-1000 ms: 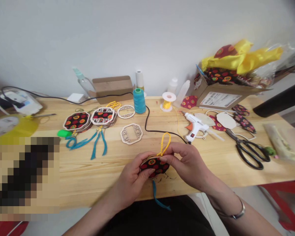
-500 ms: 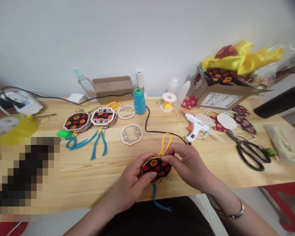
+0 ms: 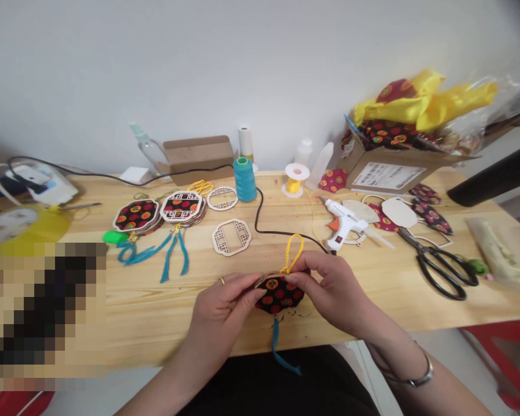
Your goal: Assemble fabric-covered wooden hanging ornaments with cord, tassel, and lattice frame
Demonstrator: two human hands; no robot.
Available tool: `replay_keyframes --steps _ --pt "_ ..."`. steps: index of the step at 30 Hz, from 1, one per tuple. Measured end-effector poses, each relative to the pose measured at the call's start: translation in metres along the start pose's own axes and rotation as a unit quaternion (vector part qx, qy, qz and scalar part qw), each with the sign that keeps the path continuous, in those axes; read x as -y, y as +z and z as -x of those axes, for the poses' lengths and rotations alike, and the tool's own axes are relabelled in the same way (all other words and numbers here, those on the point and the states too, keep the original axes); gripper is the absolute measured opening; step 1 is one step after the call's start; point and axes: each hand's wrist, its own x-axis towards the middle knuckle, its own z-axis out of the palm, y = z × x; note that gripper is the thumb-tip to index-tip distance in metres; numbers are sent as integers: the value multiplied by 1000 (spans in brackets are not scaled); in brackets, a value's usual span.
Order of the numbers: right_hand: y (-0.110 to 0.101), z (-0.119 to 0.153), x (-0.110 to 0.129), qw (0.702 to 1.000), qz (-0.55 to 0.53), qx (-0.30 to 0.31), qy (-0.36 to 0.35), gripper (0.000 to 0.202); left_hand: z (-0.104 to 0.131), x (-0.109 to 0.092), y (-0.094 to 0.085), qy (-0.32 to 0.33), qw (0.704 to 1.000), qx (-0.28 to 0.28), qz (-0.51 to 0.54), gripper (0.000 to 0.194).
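Between both hands is a fabric-covered ornament (image 3: pixel 279 296), black with red and orange round motifs and a pale rim. My left hand (image 3: pixel 227 309) pinches its upper left edge between thumb and fingers. At its upper right, my right hand (image 3: pixel 325 283) grips the edge close to where a braided yellow cord loop (image 3: pixel 293 251) rises. A teal ribbon tassel (image 3: pixel 281 352) hangs from the bottom toward my lap. Beyond the hands lie a cut-out wooden frame (image 3: pixel 231 237) and a second, rounder frame (image 3: pixel 222 199). The ornament's back is hidden.
Stacked finished ornaments (image 3: pixel 181 206) lie at left. A teal thread cone (image 3: pixel 245 180), yellow cord spool (image 3: pixel 294 180) and cardboard box of fabric (image 3: pixel 385 167) stand along the back. On the right are a white glue gun (image 3: pixel 344 222) and black-handled scissors (image 3: pixel 442 268).
My left hand has shifted from the ornament's left side and face to its upper left edge, its thumb moving up and left. My right hand keeps its hold.
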Motion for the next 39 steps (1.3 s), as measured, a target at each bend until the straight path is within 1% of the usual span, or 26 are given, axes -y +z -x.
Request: replay_keyframes --steps 4,7,9,13,20,24,27,31,35,39 --pt "2 -2 -1 1000 17 -4 2 18 -2 0 0 5 1000 6 -8 20" --pt "4 -5 -3 1000 10 1 19 19 -3 1 0 -21 1000 19 -7 18" --pt "5 -6 -5 999 -7 10 34 19 -4 1 0 -49 998 40 11 17" --pt "6 -7 -9 996 -51 35 72 18 -7 0 -1 -120 986 81 83 15" --pt "8 -11 -11 970 -156 73 169 20 -7 2 -4 -235 948 115 180 16" --pt "6 -12 -13 952 -211 87 204 22 -7 7 -3 -279 928 117 217 18" --pt "2 -12 -15 944 -241 85 208 20 -8 10 -3 -287 926 98 225 16" --pt "-1 -9 -14 941 -236 80 230 20 -9 10 -6 -290 927 85 223 16" --pt "-1 -7 -11 950 -190 70 237 16 -9 10 -6 -284 933 84 205 20" --pt "2 -3 -13 963 -163 51 208 14 -11 7 -5 -248 952 74 164 16"
